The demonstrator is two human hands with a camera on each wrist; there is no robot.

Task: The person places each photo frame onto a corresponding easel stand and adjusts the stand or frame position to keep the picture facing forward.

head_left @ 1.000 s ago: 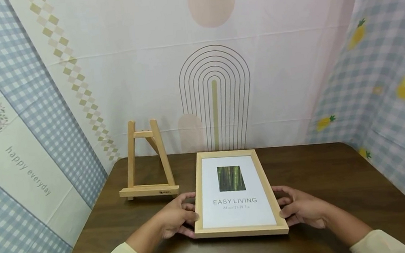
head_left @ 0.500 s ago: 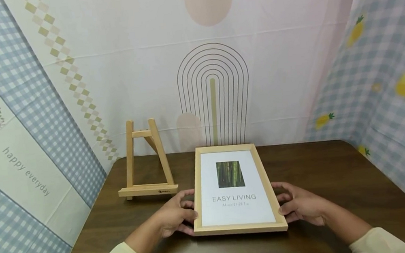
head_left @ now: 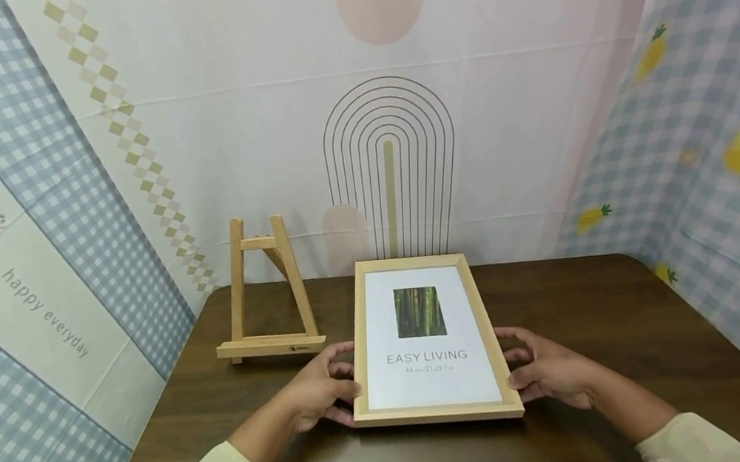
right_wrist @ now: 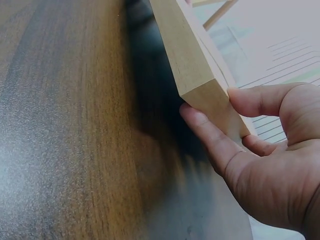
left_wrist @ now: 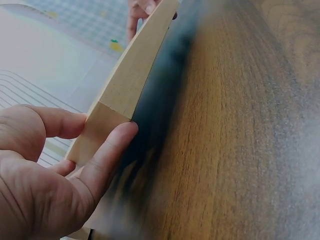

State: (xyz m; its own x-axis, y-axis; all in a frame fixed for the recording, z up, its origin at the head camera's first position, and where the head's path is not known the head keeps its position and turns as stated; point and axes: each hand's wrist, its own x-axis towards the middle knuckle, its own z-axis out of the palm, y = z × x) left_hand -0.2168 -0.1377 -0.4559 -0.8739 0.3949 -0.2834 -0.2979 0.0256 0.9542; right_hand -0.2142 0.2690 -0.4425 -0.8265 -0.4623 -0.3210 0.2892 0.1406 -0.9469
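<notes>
A picture frame (head_left: 429,413) with a pale wood border lies between my two hands, its far end raised. Behind its front is a white sheet with a bamboo photo (head_left: 419,312) and the words "EASY LIVING". My left hand (head_left: 321,388) grips the left side near the front corner, thumb on the border. The right hand (head_left: 551,370) holds the opposite side the same way. In the left wrist view a finger (left_wrist: 114,150) of the left hand reaches under the lower edge. From the right wrist view, a fingertip (right_wrist: 192,114) of the right hand supports the corner from below.
A small wooden easel (head_left: 277,345) stands at the left on the dark brown table (head_left: 570,293). A white printed cloth (head_left: 252,123) hangs behind the table. Checked cloths hang at the left (head_left: 32,129) and right (head_left: 706,176).
Both hands keep their grip on the picture frame. Its far end has tipped up, so it reaches higher in the head view. The head view has shifted slightly.
</notes>
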